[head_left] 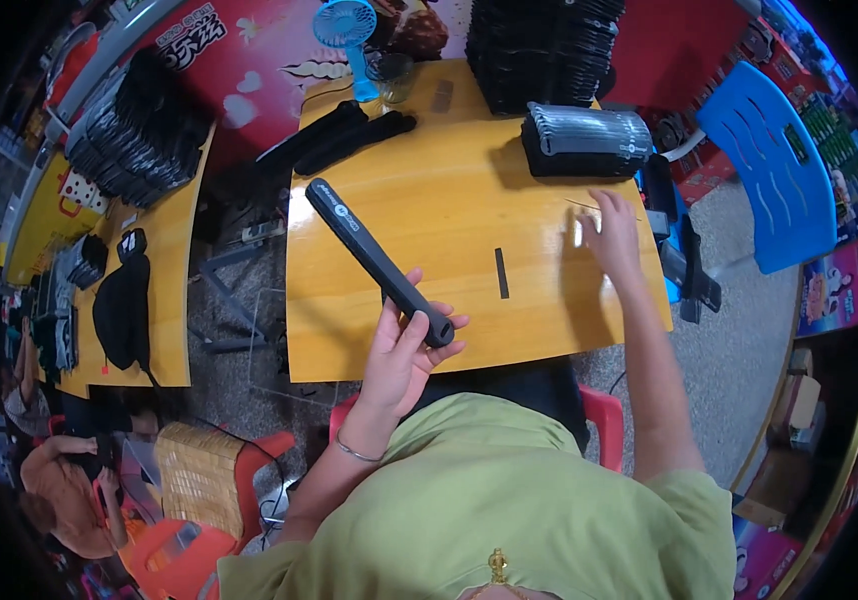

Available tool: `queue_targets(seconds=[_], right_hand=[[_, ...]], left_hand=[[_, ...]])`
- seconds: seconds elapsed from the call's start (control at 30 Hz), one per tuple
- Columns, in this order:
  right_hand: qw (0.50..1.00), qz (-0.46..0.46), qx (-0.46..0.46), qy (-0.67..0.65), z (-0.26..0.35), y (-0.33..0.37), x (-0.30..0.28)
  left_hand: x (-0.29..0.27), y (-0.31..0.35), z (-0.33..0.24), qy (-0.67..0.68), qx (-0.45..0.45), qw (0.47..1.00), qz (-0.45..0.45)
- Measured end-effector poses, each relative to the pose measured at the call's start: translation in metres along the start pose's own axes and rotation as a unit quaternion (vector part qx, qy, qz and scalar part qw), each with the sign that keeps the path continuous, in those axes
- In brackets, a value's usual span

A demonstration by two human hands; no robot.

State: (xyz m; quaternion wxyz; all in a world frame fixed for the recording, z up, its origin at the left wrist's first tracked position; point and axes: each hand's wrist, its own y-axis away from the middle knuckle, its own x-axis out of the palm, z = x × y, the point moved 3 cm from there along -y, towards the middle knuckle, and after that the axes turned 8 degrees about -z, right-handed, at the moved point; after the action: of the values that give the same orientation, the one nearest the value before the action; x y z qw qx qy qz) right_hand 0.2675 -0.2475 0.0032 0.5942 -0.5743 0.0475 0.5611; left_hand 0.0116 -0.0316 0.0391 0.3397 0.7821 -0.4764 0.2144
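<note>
My left hand [411, 350] is closed around the near end of a long, narrow black bar [369, 255] with pale printing. The bar slants up and away to the left above the wooden table [569, 320], and a small slot shows at its near end. Over the table's right side, my right hand [611, 235] has its fingers apart and slightly bent. A thin dark line [579, 204] runs by its fingertips; I cannot tell whether they touch it. Between the hands lies a short black strip [501, 273] on the tabletop.
Long black pieces [344, 138] lie at the back left, near a blue fan [347, 30]. A ribbed grey-black bundle [589, 140] sits at the back right, before a tall black stack [539, 55]. A blue chair [774, 165] stands to the right. Another table [169, 300] is on the left.
</note>
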Motion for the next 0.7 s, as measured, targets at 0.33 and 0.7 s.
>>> queue_targets(seconds=[0.33, 0.7], right_hand=[[0.997, 0.059, -0.012, 0.056, 0.015, 0.031, -0.001], [0.919, 0.213, 0.016, -0.331, 0.167, 0.06, -0.068]], left_hand=[[-0.006, -0.009, 0.002, 0.065, -0.027, 0.996, 0.046], [0.001, -0.017, 0.005, 0.103, -0.024, 0.994, 0.015]])
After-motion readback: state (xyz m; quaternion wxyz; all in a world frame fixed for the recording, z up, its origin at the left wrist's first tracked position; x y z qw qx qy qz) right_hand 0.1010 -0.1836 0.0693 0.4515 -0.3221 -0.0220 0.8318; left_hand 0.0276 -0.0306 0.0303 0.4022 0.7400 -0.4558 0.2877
